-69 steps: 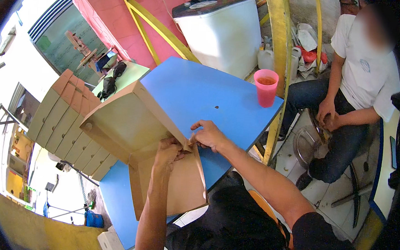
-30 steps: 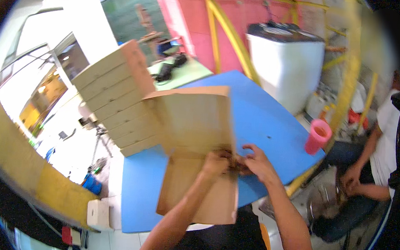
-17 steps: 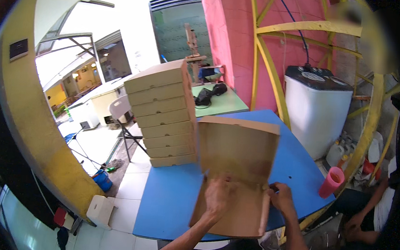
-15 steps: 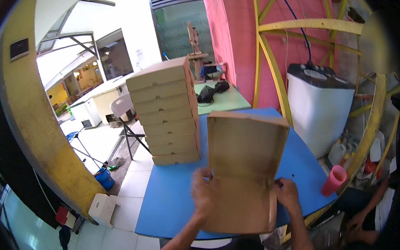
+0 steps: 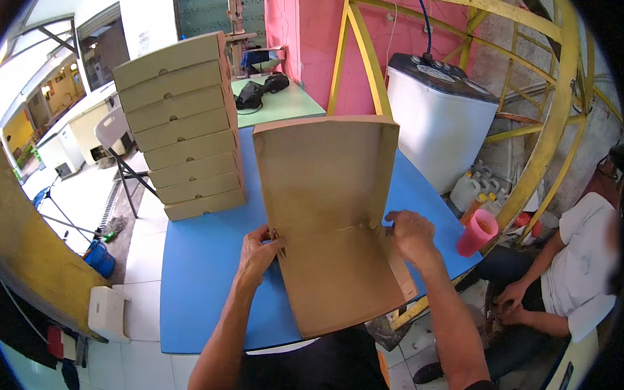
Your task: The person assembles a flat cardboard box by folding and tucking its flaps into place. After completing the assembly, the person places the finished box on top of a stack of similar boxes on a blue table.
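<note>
A flat brown cardboard box (image 5: 335,282), shaped like a pizza box, lies at the near edge of the blue table with its lid (image 5: 320,170) standing up toward the far side. My left hand (image 5: 258,252) pinches a side flap at the box's left hinge corner. At the opposite hinge corner is my right hand (image 5: 413,237), its fingers bent and a little apart, close beside the lid's lower edge. Nothing shows between its fingertips. The right side wall (image 5: 399,268) leans outward below that hand.
A tall stack of closed cardboard boxes (image 5: 180,126) stands at the table's (image 5: 199,281) left. A pink cup (image 5: 477,234) sits at its right edge. Beyond are a green table (image 5: 299,107) and a washing machine (image 5: 438,117). Another person (image 5: 579,261) sits at the right.
My view has swung right and down, so the scene shifts left and the seated person shows more fully. The box looks turned slightly. My right hand's fingers have come away from the right flap.
</note>
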The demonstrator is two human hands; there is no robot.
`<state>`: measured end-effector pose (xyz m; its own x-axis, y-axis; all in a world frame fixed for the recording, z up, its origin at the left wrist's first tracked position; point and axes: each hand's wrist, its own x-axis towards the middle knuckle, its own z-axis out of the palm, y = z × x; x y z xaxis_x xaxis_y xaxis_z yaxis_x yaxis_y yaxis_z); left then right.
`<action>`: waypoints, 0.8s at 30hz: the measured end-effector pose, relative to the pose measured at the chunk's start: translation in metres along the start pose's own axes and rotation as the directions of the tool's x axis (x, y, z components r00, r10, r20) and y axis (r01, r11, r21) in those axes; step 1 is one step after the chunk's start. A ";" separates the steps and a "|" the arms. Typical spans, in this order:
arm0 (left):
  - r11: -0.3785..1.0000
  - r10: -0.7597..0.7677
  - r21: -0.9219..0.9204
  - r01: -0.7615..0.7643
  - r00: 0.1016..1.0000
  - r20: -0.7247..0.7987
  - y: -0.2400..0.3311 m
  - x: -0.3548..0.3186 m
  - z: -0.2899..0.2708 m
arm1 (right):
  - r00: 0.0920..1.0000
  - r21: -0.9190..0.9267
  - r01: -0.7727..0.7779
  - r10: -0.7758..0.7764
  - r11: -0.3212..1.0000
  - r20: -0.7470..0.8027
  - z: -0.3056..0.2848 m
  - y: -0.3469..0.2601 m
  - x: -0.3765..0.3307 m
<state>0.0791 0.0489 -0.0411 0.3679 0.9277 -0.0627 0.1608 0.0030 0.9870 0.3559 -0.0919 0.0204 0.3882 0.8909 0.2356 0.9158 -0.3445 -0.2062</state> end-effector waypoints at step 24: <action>0.963 0.104 0.250 -0.098 0.995 -0.008 -0.017 -0.006 -0.017 | 0.635 0.749 -0.235 -0.485 0.620 0.601 0.105 -0.102 0.064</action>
<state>0.0583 0.0500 -0.0548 0.3755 0.9259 0.0410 0.3478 -0.1818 0.9198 0.2769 0.0315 -0.0430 -0.2594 0.9108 -0.3212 0.3994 -0.2016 -0.8943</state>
